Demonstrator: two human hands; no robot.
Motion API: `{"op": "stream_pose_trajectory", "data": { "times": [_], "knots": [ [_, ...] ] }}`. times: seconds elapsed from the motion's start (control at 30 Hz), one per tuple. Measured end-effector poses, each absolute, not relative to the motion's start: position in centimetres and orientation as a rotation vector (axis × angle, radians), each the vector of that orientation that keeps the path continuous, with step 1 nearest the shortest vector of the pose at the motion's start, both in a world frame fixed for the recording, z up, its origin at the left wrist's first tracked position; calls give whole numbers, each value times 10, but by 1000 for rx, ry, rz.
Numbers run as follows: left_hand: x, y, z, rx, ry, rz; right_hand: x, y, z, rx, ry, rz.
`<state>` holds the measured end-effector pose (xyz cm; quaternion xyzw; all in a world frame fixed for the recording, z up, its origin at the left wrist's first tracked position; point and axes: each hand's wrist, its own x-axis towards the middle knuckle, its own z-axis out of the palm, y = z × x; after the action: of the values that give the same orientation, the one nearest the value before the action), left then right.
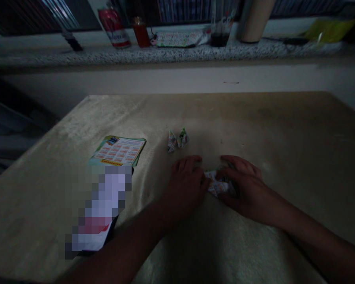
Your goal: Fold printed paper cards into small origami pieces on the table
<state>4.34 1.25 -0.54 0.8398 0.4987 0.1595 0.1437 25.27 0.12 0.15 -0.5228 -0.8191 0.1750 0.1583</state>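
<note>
A small piece of folded printed paper (215, 184) lies on the table between my two hands. My left hand (187, 183) has its fingers curled, with thumb and forefinger closed at the paper's left edge. On the other side, my right hand (248, 193) grips the paper between thumb and forefinger, its remaining fingers bent behind. Part of the paper is hidden under the right fingers. Just beyond my left hand stand two small pointed folded paper pieces (172, 141), printed in a similar way.
A stack of printed leaflets (121, 150) lies to the left, above a blurred-out phone-like device (106, 205). Along the granite windowsill (171, 55) stand a red can (115, 29), a small reddish bottle (141, 33), a cup with dark liquid (220, 38) and a beige cylinder (256, 21).
</note>
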Motion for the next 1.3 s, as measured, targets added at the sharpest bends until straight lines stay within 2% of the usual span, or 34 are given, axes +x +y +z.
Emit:
{"op": "stream_pose_trajectory", "data": {
  "times": [0.63,1.07,1.3],
  "knots": [
    [46,10,-3,2345,1528,463,251,1,-5,-1462,-2322,443],
    [38,3,0,2562,1355,562,254,1,-3,-1406,-2444,323],
    [38,-3,-5,2536,1447,583,254,0,-1,-1382,-2462,335]
  ]
}}
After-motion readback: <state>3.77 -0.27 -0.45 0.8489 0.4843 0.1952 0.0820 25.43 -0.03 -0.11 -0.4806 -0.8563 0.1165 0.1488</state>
